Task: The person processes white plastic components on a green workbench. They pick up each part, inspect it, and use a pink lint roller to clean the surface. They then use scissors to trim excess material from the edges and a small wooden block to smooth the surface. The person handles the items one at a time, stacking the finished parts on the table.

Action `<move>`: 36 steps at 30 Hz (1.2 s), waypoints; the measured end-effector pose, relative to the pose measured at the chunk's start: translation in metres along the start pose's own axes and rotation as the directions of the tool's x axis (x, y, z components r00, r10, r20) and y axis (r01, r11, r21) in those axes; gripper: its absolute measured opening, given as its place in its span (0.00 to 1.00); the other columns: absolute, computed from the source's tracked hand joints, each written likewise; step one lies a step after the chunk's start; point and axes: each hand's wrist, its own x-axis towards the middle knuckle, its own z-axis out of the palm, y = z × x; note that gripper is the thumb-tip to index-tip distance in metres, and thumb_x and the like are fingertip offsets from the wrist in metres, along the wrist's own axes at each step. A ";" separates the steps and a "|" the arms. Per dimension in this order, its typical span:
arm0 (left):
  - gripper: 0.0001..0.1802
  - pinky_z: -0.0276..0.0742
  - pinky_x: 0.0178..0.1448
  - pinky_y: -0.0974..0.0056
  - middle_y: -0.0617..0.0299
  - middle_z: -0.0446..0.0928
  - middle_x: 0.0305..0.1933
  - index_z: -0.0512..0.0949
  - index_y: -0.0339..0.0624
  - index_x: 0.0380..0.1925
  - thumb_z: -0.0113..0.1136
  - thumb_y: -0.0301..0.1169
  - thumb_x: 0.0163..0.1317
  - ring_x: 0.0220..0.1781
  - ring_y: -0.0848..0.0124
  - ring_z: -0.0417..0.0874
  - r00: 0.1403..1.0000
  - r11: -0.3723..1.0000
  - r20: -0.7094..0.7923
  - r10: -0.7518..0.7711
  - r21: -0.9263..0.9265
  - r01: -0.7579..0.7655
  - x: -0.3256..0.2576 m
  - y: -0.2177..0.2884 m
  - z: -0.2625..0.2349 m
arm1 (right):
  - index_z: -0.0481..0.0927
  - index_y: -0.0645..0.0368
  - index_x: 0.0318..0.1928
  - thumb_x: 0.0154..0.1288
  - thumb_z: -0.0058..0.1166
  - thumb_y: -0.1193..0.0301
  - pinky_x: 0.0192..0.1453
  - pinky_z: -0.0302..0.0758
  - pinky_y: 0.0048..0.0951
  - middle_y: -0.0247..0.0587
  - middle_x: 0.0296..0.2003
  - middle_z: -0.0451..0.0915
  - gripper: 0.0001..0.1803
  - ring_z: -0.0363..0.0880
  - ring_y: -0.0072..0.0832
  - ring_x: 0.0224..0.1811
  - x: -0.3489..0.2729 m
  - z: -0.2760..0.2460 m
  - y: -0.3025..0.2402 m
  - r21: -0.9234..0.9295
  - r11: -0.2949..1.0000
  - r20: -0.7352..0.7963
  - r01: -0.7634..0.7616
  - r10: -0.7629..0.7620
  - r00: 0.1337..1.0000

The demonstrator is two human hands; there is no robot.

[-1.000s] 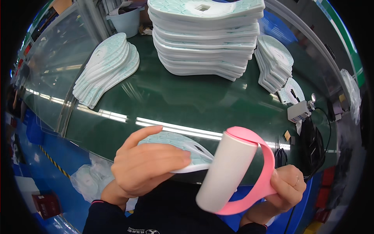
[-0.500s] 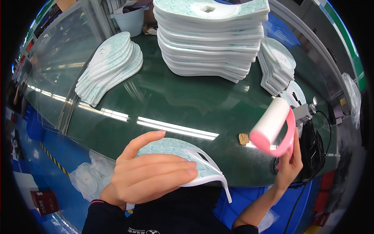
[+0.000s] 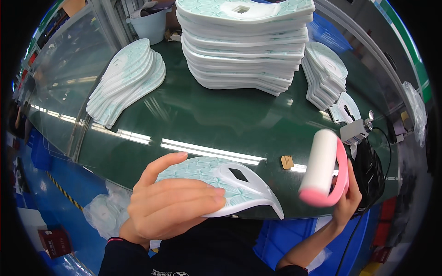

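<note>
My left hand [image 3: 177,204] is closed on a curved white plastic panel [image 3: 239,192] with a pale green leaf-like pattern and a small rectangular slot. Its fingers lie across the patterned face and the thumb is raised along the far edge; the underside is hidden. The panel is held over the table's near edge, with its bent tip pointing right. Off to the right, my right hand [image 3: 349,200] grips the pink handle of a white-sleeved hand roller [image 3: 321,161]. Roller and panel are apart.
A tall stack of similar panels [image 3: 244,60] stands at the back of the green table [image 3: 198,122]. Smaller stacks lie left [image 3: 126,83] and right [image 3: 324,73]. A small tan block [image 3: 287,162], a grey metal device [image 3: 354,131] with a cable and a black bag [image 3: 369,170] are at right.
The panel has turned so its slot faces up more, and its tip has risen and shifted right. The roller has moved slightly down and stands more upright.
</note>
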 end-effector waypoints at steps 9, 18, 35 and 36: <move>0.05 0.68 0.56 0.53 0.65 0.80 0.21 0.78 0.47 0.24 0.65 0.29 0.47 0.26 0.72 0.82 1.000 0.999 -0.015 0.021 -0.032 -0.021 -0.002 0.000 0.000 | 0.68 0.62 0.57 0.60 0.51 0.76 0.42 0.66 0.22 0.36 0.42 0.71 0.23 0.70 0.23 0.39 0.018 0.029 0.068 -0.252 0.952 -0.116 -0.173 0.147 0.982; 0.07 0.68 0.56 0.53 0.65 0.80 0.22 0.77 0.47 0.25 0.67 0.32 0.47 0.26 0.72 0.82 1.000 0.999 -0.014 -0.003 -0.038 0.003 -0.006 -0.002 0.004 | 0.75 0.61 0.34 0.48 0.63 0.70 0.35 0.68 0.27 0.37 0.32 0.72 0.14 0.68 0.25 0.31 -0.001 0.076 0.024 -0.319 0.905 0.082 -0.282 0.323 0.943; 0.08 0.77 0.47 0.55 0.56 0.81 0.28 0.75 0.42 0.29 0.62 0.23 0.47 0.32 0.65 0.83 1.000 0.988 -0.012 0.005 -0.152 -0.006 -0.008 0.004 0.010 | 0.52 0.65 0.47 0.58 0.42 0.83 0.18 0.71 0.18 0.54 0.25 0.76 0.18 0.75 0.27 0.17 -0.034 0.067 -0.121 0.763 0.624 0.056 -0.168 0.195 0.979; 0.08 0.77 0.46 0.56 0.55 0.81 0.29 0.74 0.41 0.29 0.61 0.22 0.48 0.33 0.64 0.83 1.000 0.987 0.005 0.008 -0.162 -0.007 -0.010 0.002 0.012 | 0.59 0.68 0.42 0.60 0.41 0.74 0.08 0.58 0.15 0.44 0.16 0.68 0.12 0.62 0.20 0.07 -0.036 0.083 -0.126 0.689 0.722 0.029 -0.060 0.056 0.998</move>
